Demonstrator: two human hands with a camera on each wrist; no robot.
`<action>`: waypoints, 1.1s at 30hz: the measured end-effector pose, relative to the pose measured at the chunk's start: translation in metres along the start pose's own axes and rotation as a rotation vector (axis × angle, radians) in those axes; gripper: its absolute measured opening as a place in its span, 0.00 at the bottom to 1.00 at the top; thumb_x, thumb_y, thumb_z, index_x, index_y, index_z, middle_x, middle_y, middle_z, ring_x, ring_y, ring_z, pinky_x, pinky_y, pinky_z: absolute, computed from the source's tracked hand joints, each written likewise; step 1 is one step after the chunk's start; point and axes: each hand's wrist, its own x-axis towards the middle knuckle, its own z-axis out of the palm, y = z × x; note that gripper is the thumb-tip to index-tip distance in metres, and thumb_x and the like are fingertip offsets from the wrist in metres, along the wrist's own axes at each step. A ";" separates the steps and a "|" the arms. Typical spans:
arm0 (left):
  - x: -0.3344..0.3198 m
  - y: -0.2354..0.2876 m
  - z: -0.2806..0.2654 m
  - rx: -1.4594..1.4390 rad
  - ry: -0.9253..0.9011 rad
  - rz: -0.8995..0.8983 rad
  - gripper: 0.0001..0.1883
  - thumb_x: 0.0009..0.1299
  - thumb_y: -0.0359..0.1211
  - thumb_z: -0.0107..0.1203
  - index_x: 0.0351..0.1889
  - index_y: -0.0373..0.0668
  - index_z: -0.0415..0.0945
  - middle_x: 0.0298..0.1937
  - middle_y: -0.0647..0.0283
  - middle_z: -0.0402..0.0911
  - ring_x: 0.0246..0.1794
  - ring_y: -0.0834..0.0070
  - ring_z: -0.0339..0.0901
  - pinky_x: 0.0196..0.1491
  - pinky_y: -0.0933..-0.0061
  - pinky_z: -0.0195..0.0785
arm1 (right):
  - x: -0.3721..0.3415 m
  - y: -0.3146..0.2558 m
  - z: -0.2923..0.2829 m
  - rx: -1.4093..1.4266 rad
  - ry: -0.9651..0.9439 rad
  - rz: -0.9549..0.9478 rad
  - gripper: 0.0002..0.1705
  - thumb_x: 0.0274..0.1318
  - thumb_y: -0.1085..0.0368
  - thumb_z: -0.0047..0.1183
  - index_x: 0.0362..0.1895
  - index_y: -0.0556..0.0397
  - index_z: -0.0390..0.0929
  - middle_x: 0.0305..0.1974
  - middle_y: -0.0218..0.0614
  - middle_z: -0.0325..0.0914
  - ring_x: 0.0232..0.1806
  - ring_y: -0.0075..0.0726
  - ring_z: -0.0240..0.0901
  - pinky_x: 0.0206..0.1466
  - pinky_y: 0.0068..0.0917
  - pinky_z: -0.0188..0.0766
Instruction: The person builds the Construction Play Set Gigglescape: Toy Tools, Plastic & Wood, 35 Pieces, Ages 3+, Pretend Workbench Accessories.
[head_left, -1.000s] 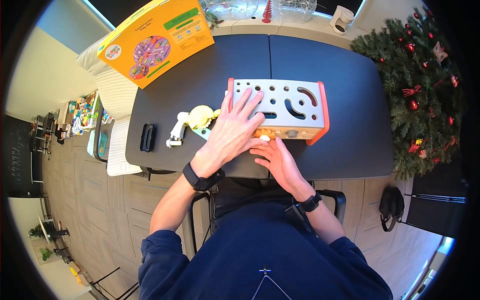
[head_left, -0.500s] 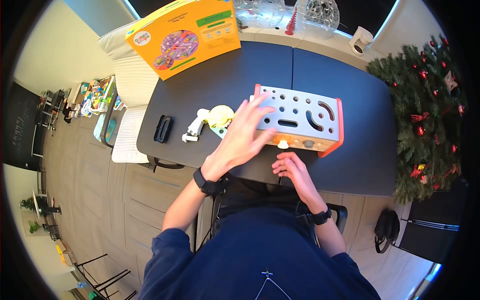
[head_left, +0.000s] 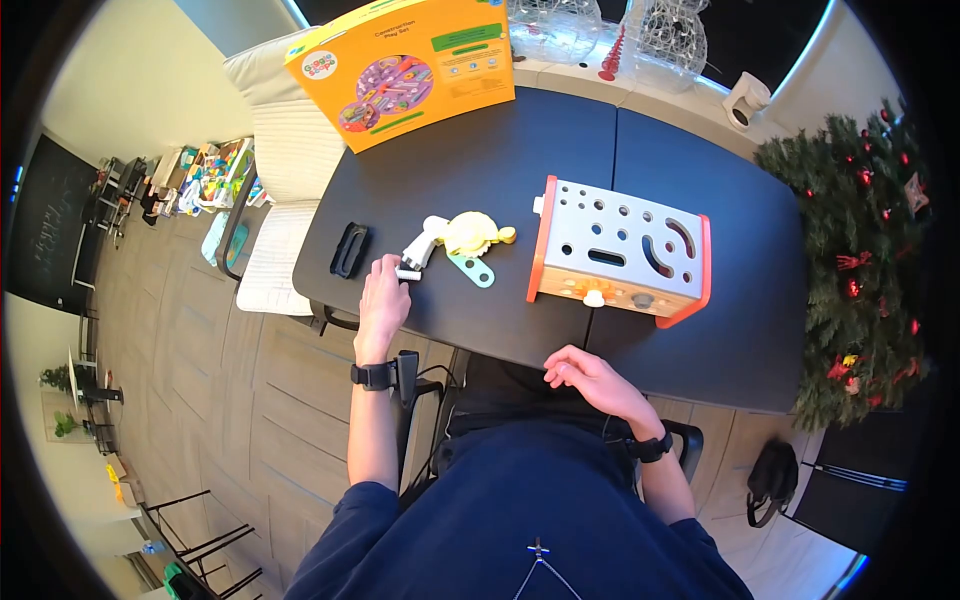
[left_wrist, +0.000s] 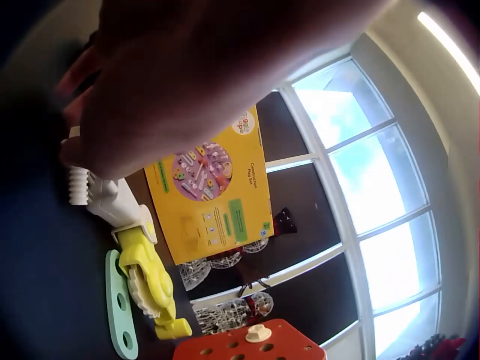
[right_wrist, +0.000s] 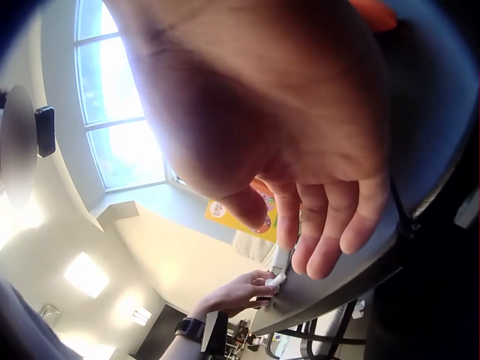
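My left hand (head_left: 381,305) is at the left of the table, its thumb and fingers around the head of a white toy bolt (left_wrist: 78,186). The bolt's ribbed shank shows below the thumb in the left wrist view. Right beside it lies a yellow and white toy tool (head_left: 470,234) with a round, toothed part. A mint-green strip with holes (head_left: 473,270) lies near that tool. My right hand (head_left: 600,382) hovers at the table's front edge, fingers loosely bent, holding nothing. The grey-topped toy workbench (head_left: 625,232) stands right of centre, a white knob (head_left: 594,298) on its front.
A black tray-like holder (head_left: 350,250) lies at the table's left edge. The yellow play set box (head_left: 470,85) stands at the back left. A decorated Christmas tree (head_left: 850,260) is close to the right side, and a striped chair (head_left: 285,235) to the left.
My left hand has left the workbench and moved left to the white bolt. My right hand has drawn back from the workbench's front knob toward me.
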 end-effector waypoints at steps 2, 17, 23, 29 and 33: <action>0.005 -0.006 0.005 0.083 0.014 0.005 0.18 0.73 0.26 0.59 0.60 0.41 0.72 0.62 0.49 0.77 0.60 0.45 0.78 0.61 0.44 0.75 | 0.000 -0.007 0.000 -0.016 0.000 -0.011 0.14 0.84 0.62 0.44 0.59 0.59 0.77 0.50 0.37 0.84 0.53 0.29 0.81 0.62 0.30 0.76; -0.049 0.151 -0.070 -0.310 -0.086 0.342 0.09 0.74 0.32 0.61 0.50 0.43 0.81 0.47 0.56 0.81 0.41 0.58 0.83 0.49 0.57 0.77 | -0.049 -0.084 -0.010 -0.371 0.200 -0.210 0.10 0.78 0.65 0.52 0.53 0.57 0.80 0.44 0.39 0.85 0.49 0.38 0.85 0.54 0.35 0.79; -0.051 0.236 -0.043 -0.340 -0.178 0.754 0.11 0.72 0.34 0.60 0.48 0.39 0.82 0.46 0.53 0.82 0.46 0.49 0.84 0.50 0.52 0.77 | -0.081 -0.137 -0.054 -0.726 0.457 -0.529 0.07 0.72 0.74 0.56 0.50 0.56 0.83 0.43 0.41 0.84 0.46 0.44 0.85 0.50 0.35 0.79; -0.026 0.313 0.000 -0.299 -0.306 0.954 0.14 0.67 0.33 0.60 0.41 0.29 0.81 0.43 0.41 0.84 0.45 0.42 0.84 0.49 0.47 0.77 | -0.089 -0.178 -0.101 -1.005 0.472 -0.644 0.12 0.66 0.80 0.54 0.50 0.56 0.83 0.51 0.41 0.80 0.53 0.53 0.81 0.57 0.41 0.79; -0.017 0.337 0.013 -0.241 -0.409 0.936 0.13 0.63 0.31 0.61 0.37 0.27 0.81 0.37 0.38 0.85 0.42 0.39 0.84 0.47 0.47 0.78 | -0.091 -0.183 -0.130 -1.101 0.393 -0.606 0.14 0.63 0.80 0.55 0.50 0.56 0.83 0.52 0.41 0.80 0.55 0.55 0.79 0.60 0.42 0.77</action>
